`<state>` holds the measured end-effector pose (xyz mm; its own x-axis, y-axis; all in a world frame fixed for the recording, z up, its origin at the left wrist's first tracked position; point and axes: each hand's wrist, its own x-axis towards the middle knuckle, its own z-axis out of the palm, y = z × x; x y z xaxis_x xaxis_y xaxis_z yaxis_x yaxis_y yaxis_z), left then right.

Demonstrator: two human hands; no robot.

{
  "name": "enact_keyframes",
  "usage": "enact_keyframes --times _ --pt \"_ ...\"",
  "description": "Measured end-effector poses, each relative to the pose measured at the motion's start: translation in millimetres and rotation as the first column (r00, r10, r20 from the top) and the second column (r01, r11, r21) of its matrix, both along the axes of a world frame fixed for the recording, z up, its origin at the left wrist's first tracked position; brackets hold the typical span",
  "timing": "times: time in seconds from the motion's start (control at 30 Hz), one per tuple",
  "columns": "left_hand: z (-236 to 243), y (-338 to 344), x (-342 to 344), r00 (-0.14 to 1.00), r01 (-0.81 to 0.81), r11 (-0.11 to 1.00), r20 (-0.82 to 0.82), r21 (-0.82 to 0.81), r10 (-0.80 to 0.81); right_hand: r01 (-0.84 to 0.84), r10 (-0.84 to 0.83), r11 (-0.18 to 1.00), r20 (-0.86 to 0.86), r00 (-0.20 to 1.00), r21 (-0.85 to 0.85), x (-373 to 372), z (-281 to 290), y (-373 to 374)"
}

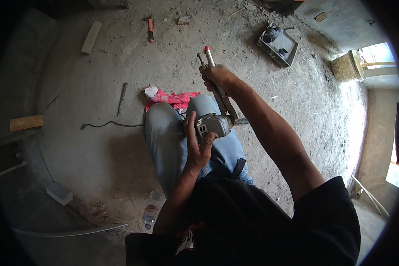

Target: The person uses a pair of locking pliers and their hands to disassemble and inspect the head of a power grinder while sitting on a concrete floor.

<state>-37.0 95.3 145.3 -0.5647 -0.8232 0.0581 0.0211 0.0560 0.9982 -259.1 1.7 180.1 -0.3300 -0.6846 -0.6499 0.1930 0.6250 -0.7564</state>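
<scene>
Left hand (pixel 198 144) wrapped around grey grinder (pixel 213 125) over the knees; right hand (pixel 217 76) clamped on red-tipped pliers (pixel 218 91) gripping its right, front end. Probably loosening something there; next needs steady turning, firm hold.

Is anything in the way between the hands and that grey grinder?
Nothing visible. The left hand already grips the grey grinder directly, and the right hand squeezes the pliers, whose jaws reach the grinder's head.

A dusty concrete floor (pixel 97 88) is carrying a grey tray (pixel 277 45) of pipe fittings, a red-handled tool (pixel 150 29), a wooden block (pixel 26 122), a black cable (pixel 111 124), a plastic bottle (pixel 150 216) and a red cloth (pixel 173 98).
</scene>
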Motion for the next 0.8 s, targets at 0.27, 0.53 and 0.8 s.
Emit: enact_keyframes --times 0.27,0.53,0.8 --pt "2 10 -2 0.965 -0.262 0.947 -0.046 -0.185 0.258 0.027 -0.027 1.000 0.022 0.999 0.011 4 2 0" --pt "-1 24 -4 0.941 -0.334 0.887 -0.059 -0.320 0.333 -0.026 0.026 0.999 -0.011 1.000 0.026 1 -10 1" --pt "-5 26 -5 0.924 -0.383 0.833 -0.178 -0.400 0.339 -0.003 0.004 1.000 -0.019 1.000 0.020 8 -4 0"
